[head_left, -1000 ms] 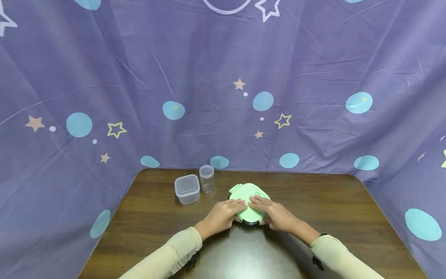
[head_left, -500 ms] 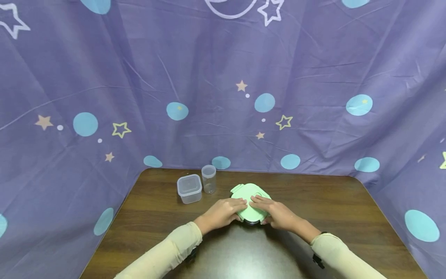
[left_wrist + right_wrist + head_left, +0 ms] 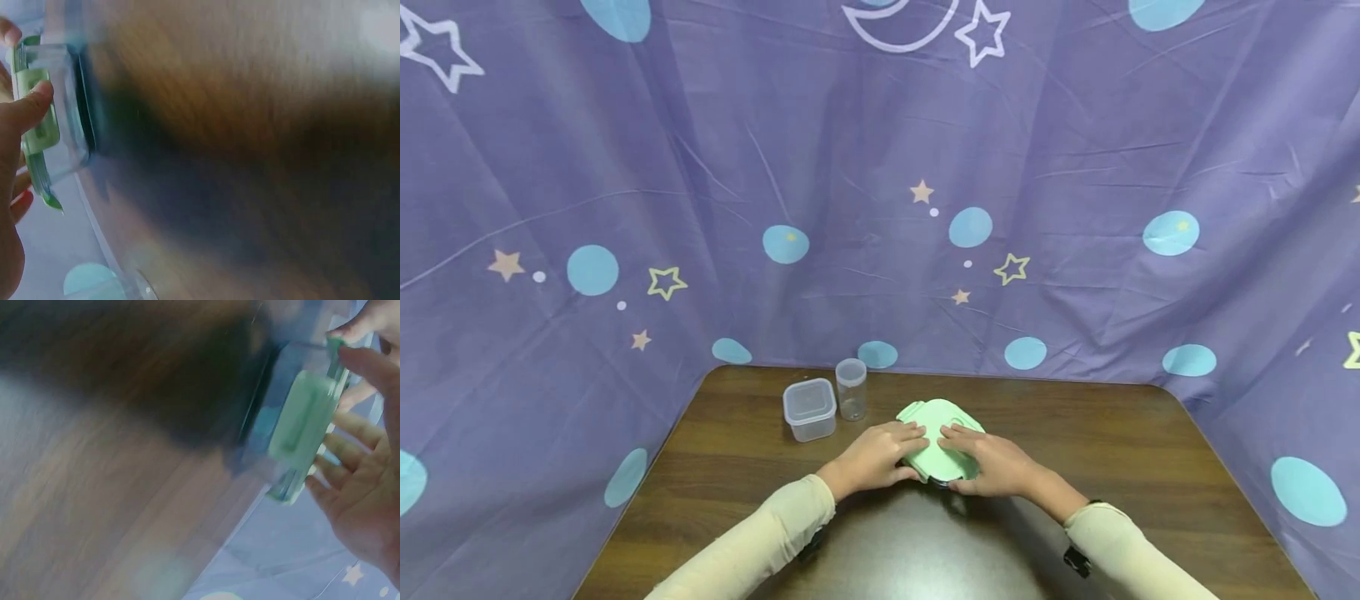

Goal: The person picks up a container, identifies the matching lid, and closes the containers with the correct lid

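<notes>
A clear food container with a light green lid sits between my hands on the table. My left hand holds the lid's left side, fingers over the top. In the left wrist view its thumb presses a green side latch. My right hand rests its outstretched fingers on the lid's right part. In the right wrist view its thumb touches the lid's rim near a corner, and another latch has no finger on it. Whether the latches are fastened, I cannot tell.
A square clear lidded box stands left of the hands, beside a clear cylindrical jar. The brown wooden table ends at the back against a purple patterned curtain.
My right thumb has shifted from the container's right side toward its front. My left thumb lies slightly further forward of the lid's edge. The head view has tilted slightly.
</notes>
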### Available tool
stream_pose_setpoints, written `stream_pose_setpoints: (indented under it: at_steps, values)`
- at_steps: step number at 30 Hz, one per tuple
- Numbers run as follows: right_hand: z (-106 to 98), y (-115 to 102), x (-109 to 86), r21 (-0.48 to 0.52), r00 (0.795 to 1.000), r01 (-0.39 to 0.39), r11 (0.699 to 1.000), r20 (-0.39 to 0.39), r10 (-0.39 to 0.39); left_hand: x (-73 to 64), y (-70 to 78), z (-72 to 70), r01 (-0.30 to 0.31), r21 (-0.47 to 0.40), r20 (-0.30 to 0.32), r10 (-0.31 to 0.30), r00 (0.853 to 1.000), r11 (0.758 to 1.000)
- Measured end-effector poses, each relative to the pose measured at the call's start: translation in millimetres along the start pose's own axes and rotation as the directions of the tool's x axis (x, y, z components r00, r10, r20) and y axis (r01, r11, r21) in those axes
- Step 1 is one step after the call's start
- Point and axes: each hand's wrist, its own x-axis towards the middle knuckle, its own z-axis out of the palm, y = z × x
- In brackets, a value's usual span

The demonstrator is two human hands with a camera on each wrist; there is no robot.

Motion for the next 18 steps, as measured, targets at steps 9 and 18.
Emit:
stream_pose_setpoints:
  at_steps: [9, 18]
  values:
    - [11, -35, 6.0, -0.039, 0.980, -0.194, 0.980, -0.051, 0.192, 4.2, 13.9, -10.3, 0.032, 0.011, 0.042, -0.032, 0.999, 0.999]
    - [24, -42, 3.8, -0.161, 0.973, -0.195, 0.967, -0.153, 0.171, -1.7, -7.3, -17.7, 0.060, -0.081, 0.027, -0.058, 0.998, 0.995]
